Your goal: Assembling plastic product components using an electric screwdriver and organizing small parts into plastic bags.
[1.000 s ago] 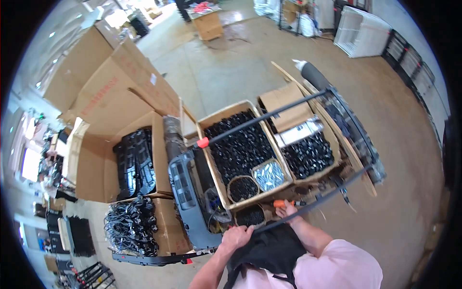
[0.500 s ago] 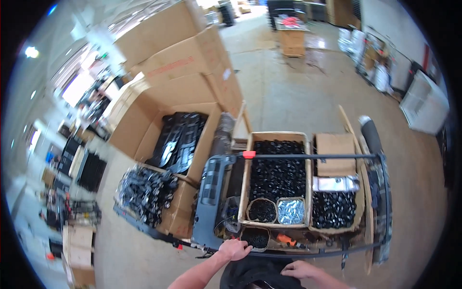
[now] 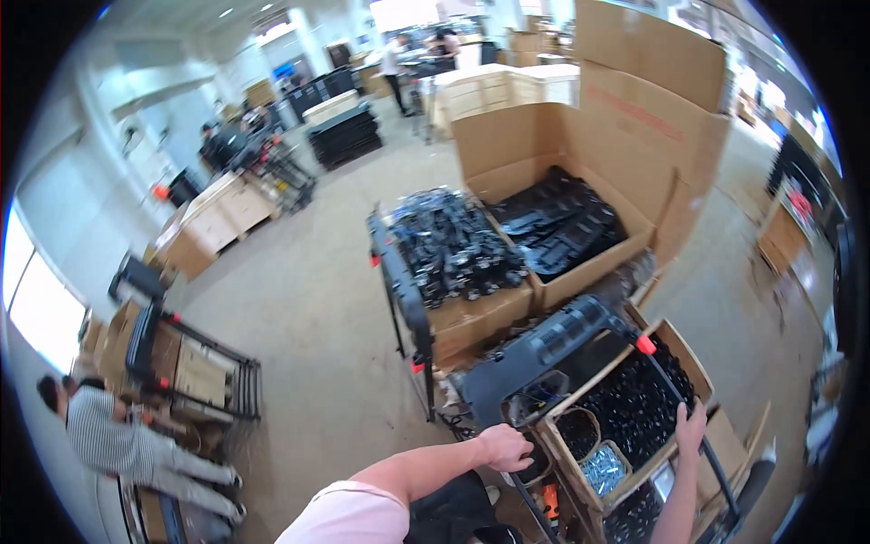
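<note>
A black tubular frame with grey plastic end piece lies over wooden parts boxes. My left hand is closed round the near black bar, beside the grey piece's corner. On the far bar, past a red clip, my right hand has its fingers wrapped. Under the frame, a wooden box holds many small black parts. It also holds a small basket of black pieces and one of silvery fasteners. An orange-handled tool lies below my left hand.
Beyond the frame stand a carton of black plastic panels and a heap of black parts on cardboard. At left, a person in a striped top stands near another black frame. Wooden crates stand farther back.
The view has swung left, bringing the striped-top person into sight. My right hand has gone from near my lap to the far bar. My left hand remains at the near bar.
</note>
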The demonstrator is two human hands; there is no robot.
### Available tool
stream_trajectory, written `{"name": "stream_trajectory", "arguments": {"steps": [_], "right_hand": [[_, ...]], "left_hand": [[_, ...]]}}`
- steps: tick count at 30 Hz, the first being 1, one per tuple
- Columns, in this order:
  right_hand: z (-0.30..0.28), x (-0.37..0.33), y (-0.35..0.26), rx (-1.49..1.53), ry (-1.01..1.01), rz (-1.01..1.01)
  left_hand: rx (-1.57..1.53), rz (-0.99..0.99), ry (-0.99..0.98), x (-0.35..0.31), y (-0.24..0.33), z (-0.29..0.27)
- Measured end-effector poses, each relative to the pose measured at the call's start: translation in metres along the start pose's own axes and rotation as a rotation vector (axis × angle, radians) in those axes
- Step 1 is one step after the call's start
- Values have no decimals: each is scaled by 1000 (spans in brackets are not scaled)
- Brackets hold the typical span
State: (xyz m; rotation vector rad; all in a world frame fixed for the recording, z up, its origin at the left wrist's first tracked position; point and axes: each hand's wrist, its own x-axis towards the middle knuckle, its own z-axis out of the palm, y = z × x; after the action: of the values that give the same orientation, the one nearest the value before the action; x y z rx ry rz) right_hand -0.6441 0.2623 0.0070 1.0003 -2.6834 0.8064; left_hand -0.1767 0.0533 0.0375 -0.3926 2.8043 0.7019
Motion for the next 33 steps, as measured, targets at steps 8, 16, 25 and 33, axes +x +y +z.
{"name": "stream_trajectory", "arguments": {"steps": [8, 16, 25, 33], "right_hand": [[72, 67, 33, -32, -536, 85], [44, 65, -13, -70, -675, 249], [-2, 72, -34, -193, -656, 170], [-120, 35, -139, -254, -432, -71]], "left_hand": [[-97, 64, 453, 5, -14, 52], [-463, -89, 677, -101, 44, 67], [-2037, -366, -24, -41, 19, 129], [-2131, -384, -236, -47, 15, 146]]}}
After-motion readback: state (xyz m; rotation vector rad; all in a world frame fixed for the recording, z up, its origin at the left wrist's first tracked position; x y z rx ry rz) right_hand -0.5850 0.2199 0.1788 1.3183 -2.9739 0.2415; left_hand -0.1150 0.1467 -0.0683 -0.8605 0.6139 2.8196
